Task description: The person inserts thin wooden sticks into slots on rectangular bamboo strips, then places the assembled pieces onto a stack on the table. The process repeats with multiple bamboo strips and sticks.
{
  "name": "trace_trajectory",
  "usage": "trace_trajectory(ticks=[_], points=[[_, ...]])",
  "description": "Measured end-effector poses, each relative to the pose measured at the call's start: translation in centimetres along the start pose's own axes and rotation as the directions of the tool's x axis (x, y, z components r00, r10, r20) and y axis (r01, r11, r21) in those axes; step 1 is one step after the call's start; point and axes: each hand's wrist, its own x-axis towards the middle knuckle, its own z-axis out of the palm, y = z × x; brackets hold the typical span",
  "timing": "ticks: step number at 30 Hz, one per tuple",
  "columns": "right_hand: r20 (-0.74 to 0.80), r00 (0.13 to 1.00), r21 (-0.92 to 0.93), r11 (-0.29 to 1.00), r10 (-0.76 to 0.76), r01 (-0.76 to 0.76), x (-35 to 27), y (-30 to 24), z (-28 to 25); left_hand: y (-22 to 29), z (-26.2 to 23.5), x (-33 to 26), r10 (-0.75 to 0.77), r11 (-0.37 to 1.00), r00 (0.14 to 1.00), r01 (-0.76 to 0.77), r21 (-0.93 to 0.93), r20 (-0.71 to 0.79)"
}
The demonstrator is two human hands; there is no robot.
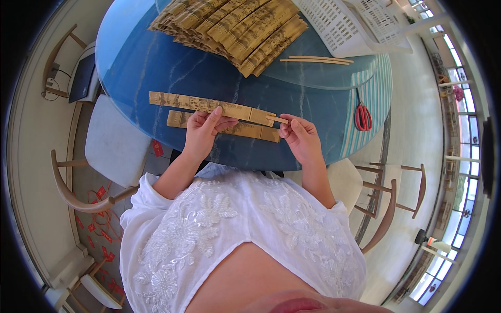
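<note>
Over the near part of the blue marbled table [125,68], my left hand [201,134] grips a long gold paper chopstick sleeve [180,100] printed with dark patterns, thumb on top. At the sleeve's right end, my right hand [302,138] pinches the ends of wooden chopsticks [277,119]. Their other ends go into the sleeve or lie against it; I cannot tell how deep. Another gold sleeve [269,134] lies on the table just below the held one, partly covered by my left hand.
A large pile of gold sleeves [229,28] covers the table's far side. Two loose chopsticks [315,61] lie right of it, near a white plastic basket [334,31]. Red-handled scissors [363,117] rest by a striped cloth [383,88]. Chairs [112,141] stand around the table.
</note>
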Motion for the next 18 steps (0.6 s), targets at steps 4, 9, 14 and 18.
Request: trace_trajectory(ticks=[4, 9, 14, 18], points=[[0.028, 0.999, -0.051, 0.998, -0.023, 0.024, -0.4, 0.0, 0.3, 0.1, -0.2, 0.0, -0.025, 1.0, 0.999, 0.024, 0.012, 0.024], [-0.002, 1.0, -0.034, 0.999, 0.021, -0.021, -0.9, 0.2, -0.3, -0.2, -0.4, -0.2, -0.042, 0.999, 0.999, 0.043, -0.016, 0.028], [0.007, 0.999, -0.132, 0.99, 0.052, -0.051, -0.2, 0.3, 0.0, 0.1, -0.3, -0.2, -0.064, 0.997, 0.996, 0.061, 0.048, 0.063], [-0.071, 0.995, -0.177, 0.98, 0.077, -0.088, 0.2, 1.5, 0.3, 0.2, 0.1, -0.3, -0.092, 0.992, 0.995, 0.087, 0.095, 0.049]])
